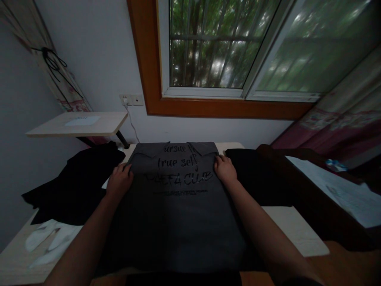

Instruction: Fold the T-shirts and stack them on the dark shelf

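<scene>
A dark grey T-shirt (178,222) lies flat across the table in front of me, with black lettering on its upper part. At its far end, two flaps of cloth are folded inward and cover part of the top line of print. My left hand (120,178) holds the shirt's left edge, fingers bent. On the opposite edge, my right hand (225,169) grips the cloth at about the same height, its fingertips near the right flap. What the fingers do under the cloth is hidden.
Black cloth (86,178) is heaped on the left, with white gloves (49,240) in front of it. A raised shelf (77,124) stands behind. More folded black cloth (256,174) lies right, beside a dark wooden piece of furniture (321,202). Beyond is a window (220,47).
</scene>
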